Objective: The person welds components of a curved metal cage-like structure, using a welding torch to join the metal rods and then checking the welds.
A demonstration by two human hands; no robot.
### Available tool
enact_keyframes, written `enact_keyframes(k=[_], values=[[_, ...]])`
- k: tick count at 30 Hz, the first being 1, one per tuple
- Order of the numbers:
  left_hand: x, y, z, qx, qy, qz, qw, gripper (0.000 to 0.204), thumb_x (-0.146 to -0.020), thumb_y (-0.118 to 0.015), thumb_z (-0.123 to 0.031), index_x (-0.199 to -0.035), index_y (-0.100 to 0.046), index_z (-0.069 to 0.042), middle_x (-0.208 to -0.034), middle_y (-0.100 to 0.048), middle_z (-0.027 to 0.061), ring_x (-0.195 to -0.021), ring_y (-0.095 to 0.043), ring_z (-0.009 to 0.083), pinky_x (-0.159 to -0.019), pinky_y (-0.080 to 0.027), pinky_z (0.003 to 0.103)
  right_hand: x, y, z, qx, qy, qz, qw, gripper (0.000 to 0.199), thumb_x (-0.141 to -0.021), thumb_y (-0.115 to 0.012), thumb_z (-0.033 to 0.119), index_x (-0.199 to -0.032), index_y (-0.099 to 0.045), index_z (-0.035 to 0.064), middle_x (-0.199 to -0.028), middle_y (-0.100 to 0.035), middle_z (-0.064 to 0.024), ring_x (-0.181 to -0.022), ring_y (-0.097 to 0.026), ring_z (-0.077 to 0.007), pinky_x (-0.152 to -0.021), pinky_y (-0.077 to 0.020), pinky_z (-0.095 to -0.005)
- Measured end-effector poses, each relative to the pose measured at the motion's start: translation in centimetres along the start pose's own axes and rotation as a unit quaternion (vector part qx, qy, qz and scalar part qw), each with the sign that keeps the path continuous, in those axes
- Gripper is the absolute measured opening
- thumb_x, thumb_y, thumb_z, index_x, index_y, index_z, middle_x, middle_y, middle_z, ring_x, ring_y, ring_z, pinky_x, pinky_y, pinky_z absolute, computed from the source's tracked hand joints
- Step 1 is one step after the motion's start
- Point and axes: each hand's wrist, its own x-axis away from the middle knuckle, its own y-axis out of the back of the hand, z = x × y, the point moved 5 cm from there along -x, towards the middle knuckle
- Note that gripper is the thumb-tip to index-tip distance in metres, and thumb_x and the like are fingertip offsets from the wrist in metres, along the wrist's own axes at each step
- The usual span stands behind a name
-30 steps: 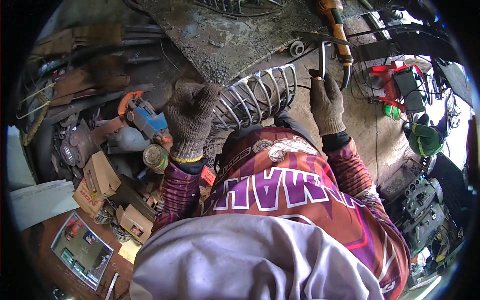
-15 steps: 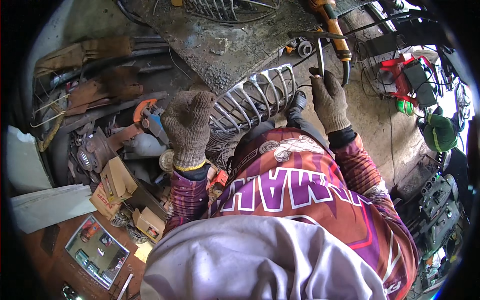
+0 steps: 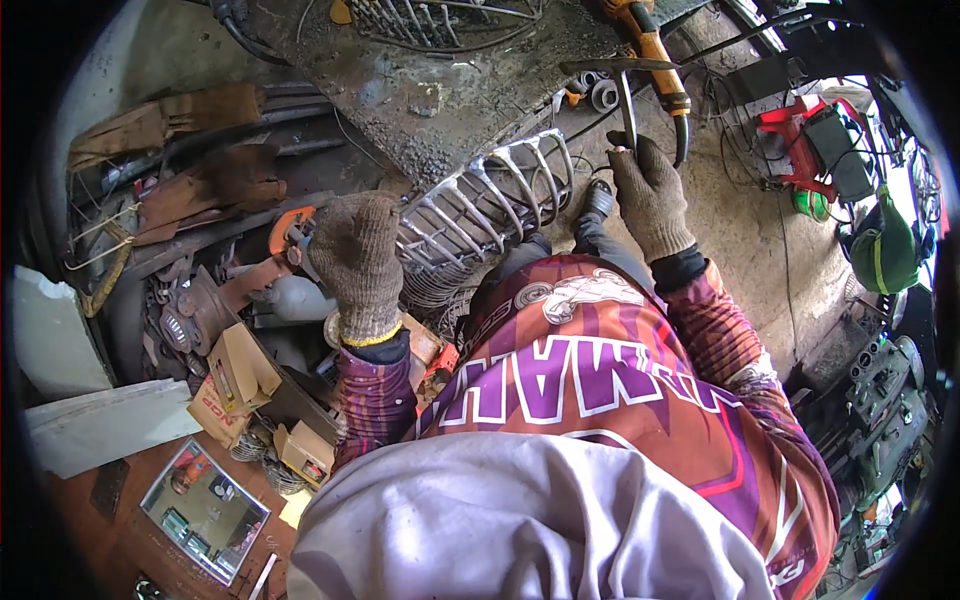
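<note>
My left hand [image 3: 356,262], in a knitted brown work glove, is closed round the left end of a ribbed metal grille [image 3: 452,186]. The grille is a long curved frame of welded bars, tilted up to the right in front of my knees, close by the bench's near corner. My right hand [image 3: 652,198], gloved likewise, grips the metal handle of a chipping hammer [image 3: 626,105]. The hammer's dark narrow head points up, apart from the grille and over the orange power tool. My left fingers hide the grille's end.
A grimy metal bench [image 3: 430,95] bears another barred frame [image 3: 430,25]. An orange corded power tool [image 3: 655,50] lies at its right edge. Cardboard boxes [image 3: 232,385] and scrap crowd the left. A red stool [image 3: 795,140] and an engine part [image 3: 885,400] stand right.
The whole view has shifted a little, so things appear slightly further left. Both hands keep their holds on the grille and the chipping hammer.
</note>
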Motion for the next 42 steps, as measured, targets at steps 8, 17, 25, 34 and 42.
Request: enact_keyframes(k=[8,17,25,34,42], values=[[0.5,1.6,2.1,-0.245,-0.217,0.042,0.944,0.033,-0.081,-0.066,-0.002,-0.113,-0.068,-0.012,-0.107,-0.068,0.011,-0.097,-0.065,0.0289,-0.084,-0.052,0.04,0.0,-0.1,-0.1,-0.01,-0.021,0.006,1.0,0.035,-0.092,-0.06,0.034,-0.113,-0.065,0.0063,-0.077,-0.062,-0.0058,-0.069,-0.056,-0.0142,-0.065,-0.045,-0.0312],[-0.4,1.9,2.1,-0.171,-0.04,0.04,0.984,0.023,-0.088,-0.06,-0.01,-0.111,-0.065,-0.009,-0.101,-0.068,0.012,-0.088,-0.065,0.0289,-0.081,-0.05,0.041,-0.1,-0.1,-0.1,0.006,-0.002,0.001,1.0,0.036,-0.092,-0.06,0.034,-0.115,-0.065,0.0065,-0.083,-0.066,-0.009,-0.076,-0.061,-0.017,-0.07,-0.0462,-0.0316],[-1.1,2.5,5.4,-0.029,-0.037,0.052,0.998,0.015,-0.095,-0.051,-0.013,-0.09,-0.061,-0.002,-0.086,-0.065,0.0126,-0.08,-0.064,0.0286,-0.076,-0.049,0.038,0.1,-0.1,0.4,0.001,-0.002,-0.005,1.0,0.034,-0.092,-0.059,0.033,-0.116,-0.064,0.0087,-0.088,-0.069,-0.0085,-0.08,-0.063,-0.0179,-0.073,-0.0471,-0.0317],[0.0,1.4,7.8,0.397,0.158,0.019,0.904,0.026,-0.096,-0.058,-0.027,-0.093,-0.063,-0.002,-0.09,-0.065,0.0076,-0.076,-0.062,0.0182,-0.069,-0.051,0.032,0.7,0.2,1.4,-0.027,0.006,0.014,1.0,0.032,-0.094,-0.061,0.027,-0.117,-0.062,0.005,-0.083,-0.064,-0.003,-0.077,-0.057,-0.0109,-0.07,-0.0455,-0.0266],[0.0,1.7,8.2,0.418,0.133,0.07,0.896,0.018,-0.093,-0.061,-0.019,-0.096,-0.061,-0.001,-0.091,-0.065,0.0097,-0.075,-0.061,0.0186,-0.066,-0.05,0.034,-0.1,5.5,7.3,-0.201,0.109,-0.077,0.97,0.026,-0.094,-0.061,0.017,-0.117,-0.059,0.0031,-0.077,-0.055,0.0028,-0.059,-0.048,-0.0047,-0.05,-0.0385,-0.0209]])
